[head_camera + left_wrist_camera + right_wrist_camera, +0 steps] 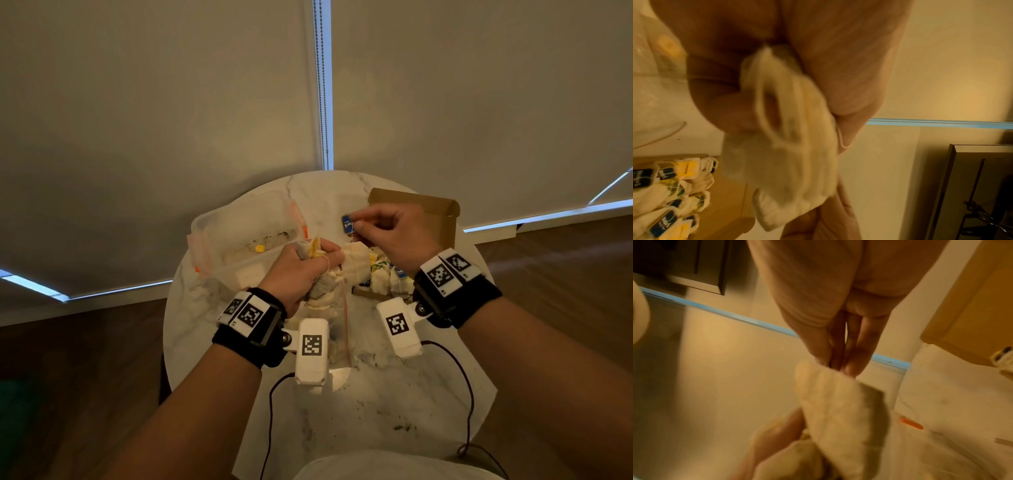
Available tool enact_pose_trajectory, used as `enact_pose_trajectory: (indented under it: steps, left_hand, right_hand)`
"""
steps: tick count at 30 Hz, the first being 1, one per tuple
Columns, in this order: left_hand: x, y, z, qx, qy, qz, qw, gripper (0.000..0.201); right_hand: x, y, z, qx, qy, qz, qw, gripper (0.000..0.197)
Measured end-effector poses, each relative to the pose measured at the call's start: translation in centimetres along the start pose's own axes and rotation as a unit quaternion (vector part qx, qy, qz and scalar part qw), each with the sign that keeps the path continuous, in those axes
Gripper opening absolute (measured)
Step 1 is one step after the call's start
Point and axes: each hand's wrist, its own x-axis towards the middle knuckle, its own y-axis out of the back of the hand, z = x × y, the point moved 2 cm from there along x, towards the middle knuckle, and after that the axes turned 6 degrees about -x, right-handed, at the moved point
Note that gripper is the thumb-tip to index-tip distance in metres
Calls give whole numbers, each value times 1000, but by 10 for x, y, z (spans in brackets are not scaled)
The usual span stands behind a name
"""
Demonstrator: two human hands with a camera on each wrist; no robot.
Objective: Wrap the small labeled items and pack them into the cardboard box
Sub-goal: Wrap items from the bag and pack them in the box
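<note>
Left hand (297, 270): clenching a bunch of tea bags (789, 146), centre of the tabletop (394, 394).
Right hand (387, 233): fingers (855, 356) pinching a blue tag (348, 224), stretching its string.
Cardboard box (442, 219): sitting at 1 o'clock, already holding many wrapped bags (670, 191).
Remaining: wrapping and packing the held bunch.

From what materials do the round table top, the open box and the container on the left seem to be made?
Table top: looks like white marble or a marble-look laminate; grey veins, a soft sheen. Which one cannot be told.
Box: brown cardboard, matt, with a folded flap.
Container: translucent plastic, since the table shows through its walls; the orange clips look like plastic too.
</note>
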Motion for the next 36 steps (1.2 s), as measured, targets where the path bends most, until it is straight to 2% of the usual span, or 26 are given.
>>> enact_pose_trajectory:
  steps: [3,7,10,14,18,21,27,31,33,36]
  left_hand:
    - [0,-1,-4,2,14,12,1000,18]
    - [3,1,-7,2,29,21,999,15]
    - [3,1,-6,-6,32,17,999,9]
    - [2,0,-4,-25,30,11,999,12]
    - [1,-1,-1,-40,17,6,999,10]
    - [2,-1,0,-27,5,7,1000,14]
    - [0,0,5,-28,-4,10,1000,13]
    - [5,3,5,-57,-10,64,996,9]
    - [9,4,8,-70,-15,108,992,10]
    - [12,2,11,-70,-25,129,989,12]
  right_hand:
    - [-3,-2,-6,0,33,-13,999,18]
    - [-9,-1,-9,-73,100,-7,992,12]
    - [-20,2,-15,-66,111,-37,991,12]
    - [-31,8,-14,-34,87,-60,994,8]
    - [-30,7,-1,12,-6,-66,998,24]
    - [-28,4,2,32,-59,-89,994,14]
    - [-23,0,-2,1,-48,-68,997,10]
    - [-29,-6,-9,-92,7,6,996,23]
    - [-37,-17,-13,-114,-4,-42,993,33]
    - [-44,-35,-14,-37,-73,-138,987,30]
